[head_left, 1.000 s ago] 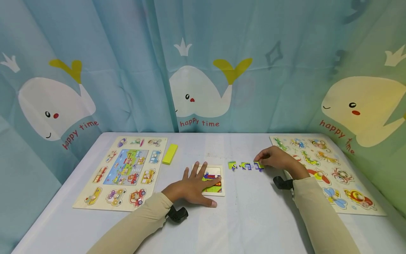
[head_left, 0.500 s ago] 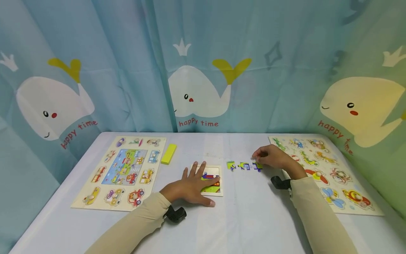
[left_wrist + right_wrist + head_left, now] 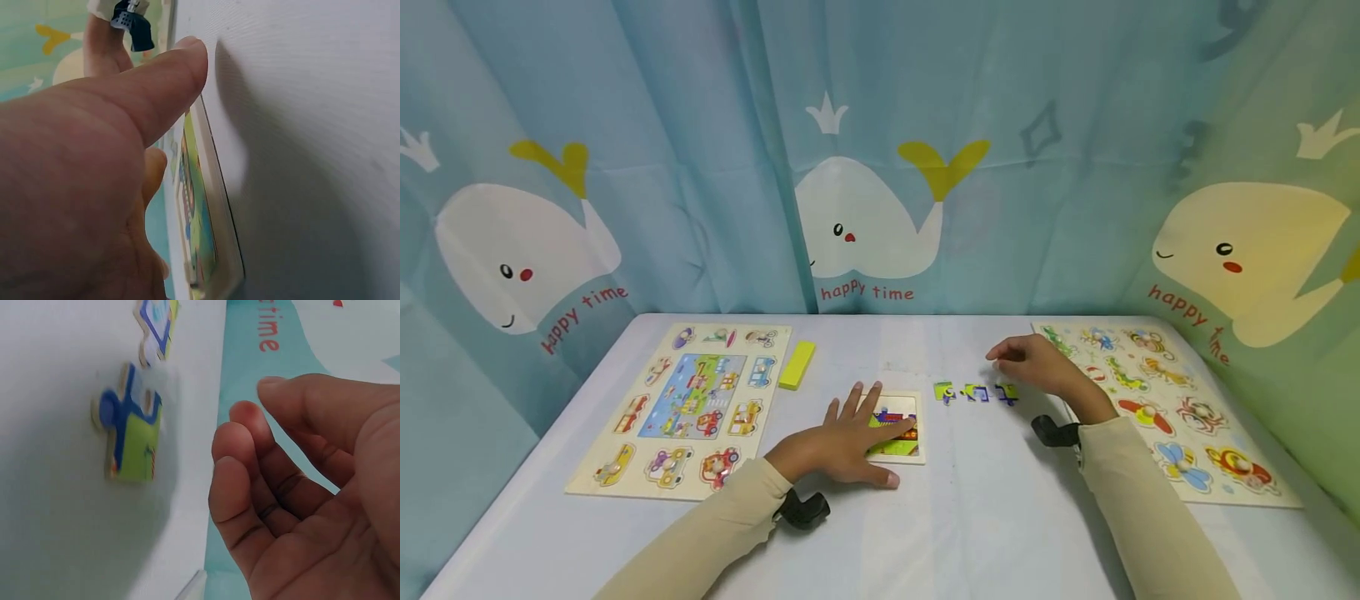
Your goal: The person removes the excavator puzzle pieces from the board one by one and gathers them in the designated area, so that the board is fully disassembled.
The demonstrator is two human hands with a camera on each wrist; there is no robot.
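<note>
My left hand lies with spread fingers over the left part of a small square framed puzzle, whose picture shows a purple and red shape on green. Part of its tray is bare at the top. To the right, three loose jigsaw pieces lie in a row: one at the left, a middle one and a right one. My right hand hovers just beyond the right piece, fingers loosely bent and holding nothing. In the right wrist view that green and blue piece lies apart from the fingertips.
A vehicle puzzle board lies at the left, with a yellow block beside its upper right corner. On the right is an insect puzzle board, partly behind my right forearm. A whale-print curtain stands behind the table.
My right hand has let go of the right piece and lifted slightly up and away from it. My left hand stays on the framed puzzle. The head view has shifted slightly.
</note>
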